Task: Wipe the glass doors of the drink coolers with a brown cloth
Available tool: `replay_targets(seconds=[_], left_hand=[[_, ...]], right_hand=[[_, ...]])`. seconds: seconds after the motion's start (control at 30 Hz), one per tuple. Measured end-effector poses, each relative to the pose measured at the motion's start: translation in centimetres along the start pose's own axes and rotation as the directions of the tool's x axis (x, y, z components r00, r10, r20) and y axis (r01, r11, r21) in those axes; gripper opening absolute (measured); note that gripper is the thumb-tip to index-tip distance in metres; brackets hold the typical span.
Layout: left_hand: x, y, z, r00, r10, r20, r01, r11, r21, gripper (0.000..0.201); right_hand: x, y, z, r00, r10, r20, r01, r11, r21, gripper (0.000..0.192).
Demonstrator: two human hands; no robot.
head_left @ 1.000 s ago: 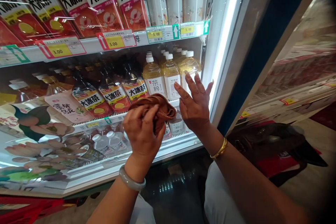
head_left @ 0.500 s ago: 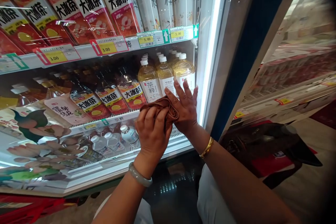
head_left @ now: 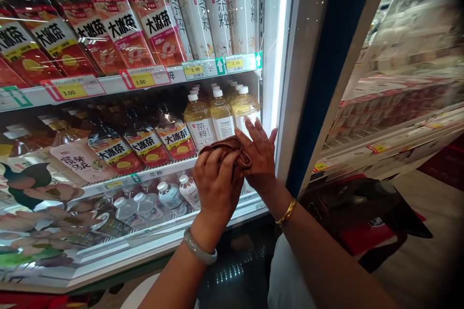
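A crumpled brown cloth (head_left: 232, 152) is bunched under the fingers of my left hand (head_left: 217, 178), which grips it in front of the fridge's glass door (head_left: 174, 75). My right hand (head_left: 259, 154) lies beside it, fingers stretched and spread toward the glass, its thumb side against the cloth's folded edge. Whether the right palm presses on the glass I cannot tell. Behind the glass, right past the hands, stand yellow tea bottles (head_left: 222, 111) with white caps. A pale bangle (head_left: 199, 247) circles my left wrist, a gold bracelet (head_left: 286, 211) my right.
Shelves behind the glass hold large iced tea bottles (head_left: 119, 24) and clear water bottles (head_left: 128, 211). The door's dark blue edge (head_left: 326, 58) runs down on the right. Beyond it are a stocked shelf (head_left: 384, 106) and a dark bag with red (head_left: 362, 222) low down.
Both hands and the cloth have shifted a little to the right across the bottles behind the glass. The camera view has tilted up slightly, showing more of the upper bottles.
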State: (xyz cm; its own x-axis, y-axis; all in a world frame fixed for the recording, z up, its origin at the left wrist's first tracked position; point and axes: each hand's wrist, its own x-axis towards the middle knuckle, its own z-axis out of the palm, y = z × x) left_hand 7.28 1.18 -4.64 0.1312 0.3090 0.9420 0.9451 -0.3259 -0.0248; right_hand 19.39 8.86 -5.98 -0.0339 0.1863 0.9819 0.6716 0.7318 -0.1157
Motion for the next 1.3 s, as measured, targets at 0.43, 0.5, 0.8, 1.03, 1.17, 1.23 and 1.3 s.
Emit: replay_targets(seconds=[0.43,0.5,0.8,1.03,1.17,1.23,1.3], left_hand=[[0.8,-0.8,-0.7,0.999,-0.015,-0.028,0.014,1.000,-0.027,0.039],[-0.2,0.0,0.3,1.000,0.012,0.006,-0.012,0.999,-0.040,0.036],[2.2,-3.3,-3.2,0.983,-0.120,-0.142,0.132,0.988,0.082,0.046],[0.0,-1.0,-0.3,0.998,0.053,-0.042,-0.051,0.998,0.039,0.039],[0.9,-2.0,-1.7,0.996,-0.037,-0.080,0.038,0.999,0.011,0.041],[1.7,-2.9,-2.7,0.985,-0.109,-0.134,0.111,0.994,0.010,0.047],[1.7,-3.2,-2.9,0.978,-0.140,-0.156,0.143,0.990,0.008,0.050]], right_hand=[[0.3,0.3,-0.1,0.996,0.092,-0.018,-0.092,0.995,0.024,0.052],[0.2,0.6,-0.2,0.996,0.085,-0.023,-0.084,0.995,0.050,0.049],[0.2,0.8,-0.4,0.997,0.074,-0.005,-0.074,0.997,0.015,0.054],[-0.3,-0.4,0.3,0.997,0.078,0.016,-0.078,0.997,-0.010,0.056],[-0.3,0.6,0.0,0.998,0.055,0.031,-0.054,0.998,-0.025,0.059],[-0.3,1.1,-0.1,0.998,0.058,0.013,-0.058,0.998,-0.022,0.063],[-0.2,1.4,0.0,0.998,0.062,0.004,-0.062,0.998,-0.012,0.064]])
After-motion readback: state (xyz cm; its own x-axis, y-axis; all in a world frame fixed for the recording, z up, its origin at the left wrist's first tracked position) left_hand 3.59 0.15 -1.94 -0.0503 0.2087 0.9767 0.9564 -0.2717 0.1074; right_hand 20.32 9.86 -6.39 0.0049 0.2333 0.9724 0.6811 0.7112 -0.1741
